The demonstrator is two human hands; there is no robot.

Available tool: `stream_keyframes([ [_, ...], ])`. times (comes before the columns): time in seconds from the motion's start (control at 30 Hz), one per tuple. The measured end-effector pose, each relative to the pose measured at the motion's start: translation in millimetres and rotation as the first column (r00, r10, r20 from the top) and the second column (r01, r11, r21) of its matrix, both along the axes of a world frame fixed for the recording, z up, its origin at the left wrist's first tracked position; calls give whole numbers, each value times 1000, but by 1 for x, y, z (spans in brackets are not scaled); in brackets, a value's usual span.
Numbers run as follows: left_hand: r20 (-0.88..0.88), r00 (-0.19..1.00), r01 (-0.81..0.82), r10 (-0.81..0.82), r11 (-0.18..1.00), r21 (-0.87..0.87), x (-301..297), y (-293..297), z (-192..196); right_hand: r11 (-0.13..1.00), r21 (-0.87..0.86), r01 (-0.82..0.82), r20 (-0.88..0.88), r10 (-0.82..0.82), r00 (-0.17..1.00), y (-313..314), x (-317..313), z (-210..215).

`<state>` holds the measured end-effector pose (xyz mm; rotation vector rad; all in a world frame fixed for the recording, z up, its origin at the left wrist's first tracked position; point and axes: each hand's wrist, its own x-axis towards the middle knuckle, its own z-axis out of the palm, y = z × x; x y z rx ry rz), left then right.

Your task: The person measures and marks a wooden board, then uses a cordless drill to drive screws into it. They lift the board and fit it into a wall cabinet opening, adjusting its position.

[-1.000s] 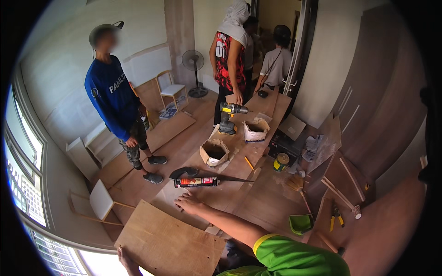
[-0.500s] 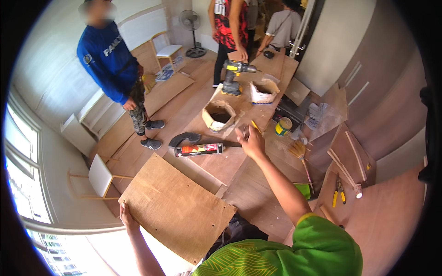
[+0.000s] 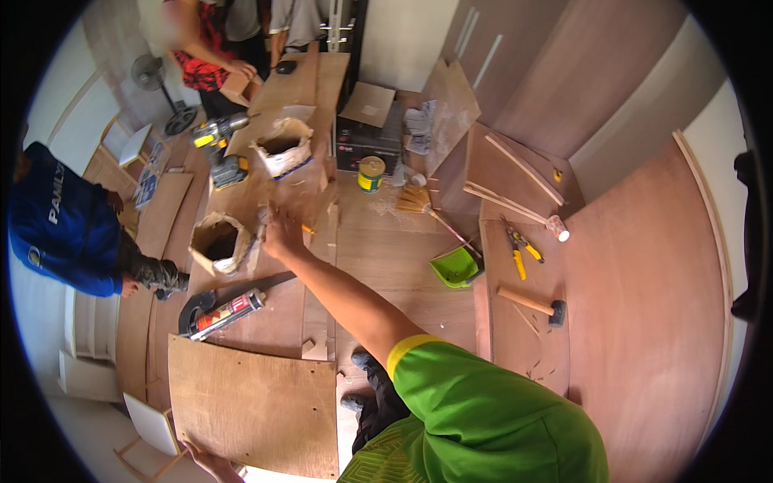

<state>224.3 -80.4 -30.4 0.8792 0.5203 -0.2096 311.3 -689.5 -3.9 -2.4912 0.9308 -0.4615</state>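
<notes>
A rectangular plywood board (image 3: 254,406) with several small dark holes lies at the lower left. My left hand (image 3: 208,460) is closed on its near left edge, with the fingers partly hidden. My right hand (image 3: 282,235) is stretched over the long wooden worktop (image 3: 278,302), fingers curled; what they hold, if anything, I cannot make out. Just left of it stands an open cut-down bag (image 3: 221,243) with a dark inside. A yellow pencil (image 3: 307,229) lies right beside the hand. Nearer, a sealant tube (image 3: 229,314) and the dark curved handle of a saw (image 3: 196,310) lie close together.
A cordless drill (image 3: 221,153) and second cut-down bag (image 3: 283,147) stand farther along. On the right are a tin (image 3: 371,174), broom (image 3: 417,201), green dustpan (image 3: 456,267), pliers (image 3: 517,251) and mallet (image 3: 531,306). A person in blue (image 3: 64,225) stands left; others work behind.
My view has swung right, so the scene sits farther left. My right hand remains beside the near bag. The board has turned, with my left hand still on it.
</notes>
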Motion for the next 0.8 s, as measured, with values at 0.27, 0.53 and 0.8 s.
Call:
stream_keyframes([
  [0.27, -36, 997, 70, -66, 992, 107, -7, -71, 3, 939, -59, -339, 215, 343, 914, -12, -277, -7],
  [0.53, -61, 977, 213, -205, 956, 202, -12, -115, -2, 929, 107, 353, -153, -336, 930, -50, -562, -57],
  [0.8, -82, 936, 348, -341, 872, 346, -23, -179, 1, 616, 101, 781, 120, -787, 605, -179, -682, -93],
])
